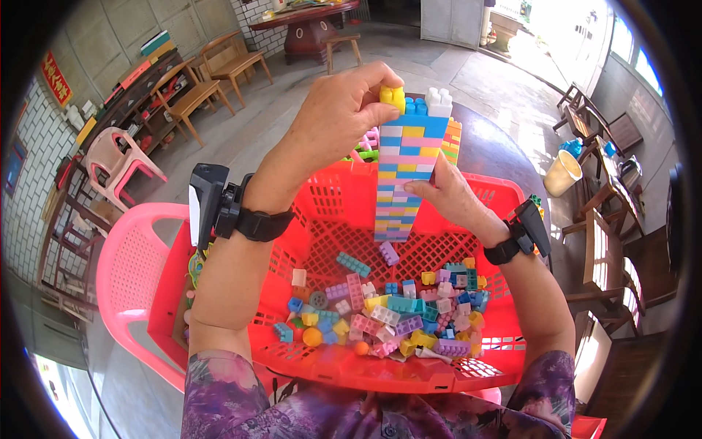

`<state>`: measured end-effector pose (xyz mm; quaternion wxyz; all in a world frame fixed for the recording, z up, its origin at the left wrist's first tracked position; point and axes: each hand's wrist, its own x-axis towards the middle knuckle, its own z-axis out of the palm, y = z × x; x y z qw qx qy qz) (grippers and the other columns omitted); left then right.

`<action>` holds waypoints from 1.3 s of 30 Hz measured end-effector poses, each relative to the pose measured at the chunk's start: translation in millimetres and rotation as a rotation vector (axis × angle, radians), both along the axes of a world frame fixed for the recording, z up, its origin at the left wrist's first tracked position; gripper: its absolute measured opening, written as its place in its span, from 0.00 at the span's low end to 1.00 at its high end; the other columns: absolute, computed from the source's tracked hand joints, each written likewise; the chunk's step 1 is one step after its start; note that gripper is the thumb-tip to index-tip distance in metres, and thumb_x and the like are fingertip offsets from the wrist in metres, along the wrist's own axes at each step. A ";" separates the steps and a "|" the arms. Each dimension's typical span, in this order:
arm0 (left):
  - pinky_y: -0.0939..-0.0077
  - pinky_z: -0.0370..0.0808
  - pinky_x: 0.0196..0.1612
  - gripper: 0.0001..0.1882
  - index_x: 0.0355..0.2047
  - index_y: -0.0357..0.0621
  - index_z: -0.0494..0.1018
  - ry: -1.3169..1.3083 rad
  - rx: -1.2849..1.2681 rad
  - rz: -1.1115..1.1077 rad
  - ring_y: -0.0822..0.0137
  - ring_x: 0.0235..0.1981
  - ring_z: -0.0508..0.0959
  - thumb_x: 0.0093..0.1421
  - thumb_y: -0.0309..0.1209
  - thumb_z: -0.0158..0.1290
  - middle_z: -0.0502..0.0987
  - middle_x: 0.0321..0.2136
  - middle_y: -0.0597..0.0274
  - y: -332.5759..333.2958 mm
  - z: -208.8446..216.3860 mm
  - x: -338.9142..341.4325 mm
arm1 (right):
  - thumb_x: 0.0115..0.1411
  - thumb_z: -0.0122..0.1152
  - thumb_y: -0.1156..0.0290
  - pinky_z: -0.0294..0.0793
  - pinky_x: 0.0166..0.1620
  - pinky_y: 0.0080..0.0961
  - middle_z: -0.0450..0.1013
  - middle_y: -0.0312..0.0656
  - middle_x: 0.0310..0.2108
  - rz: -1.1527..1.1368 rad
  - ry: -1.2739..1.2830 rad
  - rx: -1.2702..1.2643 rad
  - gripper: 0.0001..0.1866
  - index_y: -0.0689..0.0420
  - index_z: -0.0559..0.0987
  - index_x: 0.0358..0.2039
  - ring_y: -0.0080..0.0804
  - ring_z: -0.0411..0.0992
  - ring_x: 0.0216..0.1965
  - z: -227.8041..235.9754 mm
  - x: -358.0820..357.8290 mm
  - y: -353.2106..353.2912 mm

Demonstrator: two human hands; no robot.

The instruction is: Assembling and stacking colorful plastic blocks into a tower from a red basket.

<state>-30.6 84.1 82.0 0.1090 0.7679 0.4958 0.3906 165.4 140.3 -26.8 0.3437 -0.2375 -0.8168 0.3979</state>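
A tall tower of toy building bricks (404, 183), in pink, blue, yellow, white and purple layers, stands upright over the far part of a red plastic basket (504, 194). At its top left corner, my left hand (340, 106) pinches a yellow brick (393, 98) between thumb and fingers; whether it is pressed fully down I cannot tell. My right hand (457, 194) grips the tower's right side, thumb across the near face and fingers hidden behind. A white brick (439, 101) sits on the top right, with blue studs between. Loose bricks (387, 314) lie heaped in the basket's near part.
Beyond the basket is a dark round tabletop (497, 146), with more brick pieces (452, 139) behind the tower. A pink plastic chair (139, 271) stands to the left. Wooden chairs (186, 99) line the left wall, and a yellowish bucket (563, 174) is at the right.
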 end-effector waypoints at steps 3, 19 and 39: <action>0.75 0.72 0.29 0.11 0.38 0.39 0.70 -0.202 0.150 -0.108 0.68 0.26 0.77 0.54 0.25 0.55 0.77 0.26 0.57 1.6 -14.5 -3.5 | 0.56 0.59 0.77 0.67 0.52 0.32 0.69 0.46 0.48 -0.005 -0.017 -0.029 0.25 0.61 0.61 0.53 0.33 0.67 0.50 0.3 -0.5 -4.1; 0.79 0.72 0.40 0.20 0.52 0.41 0.65 -0.496 -0.091 -0.015 0.71 0.41 0.75 0.59 0.29 0.54 0.75 0.39 0.62 -25.2 -85.4 -19.8 | 0.55 0.61 0.69 0.69 0.48 0.36 0.71 0.53 0.43 -0.036 -0.038 0.163 0.27 0.61 0.60 0.51 0.47 0.70 0.48 -13.0 -6.6 9.1; 0.59 0.72 0.27 0.10 0.32 0.45 0.71 0.573 -0.125 -0.322 0.53 0.25 0.77 0.47 0.28 0.53 0.74 0.22 0.56 -69.9 -235.0 31.3 | 0.55 0.60 0.68 0.70 0.46 0.38 0.71 0.54 0.41 -0.026 0.062 0.273 0.24 0.61 0.62 0.48 0.50 0.70 0.46 -12.5 -12.5 7.1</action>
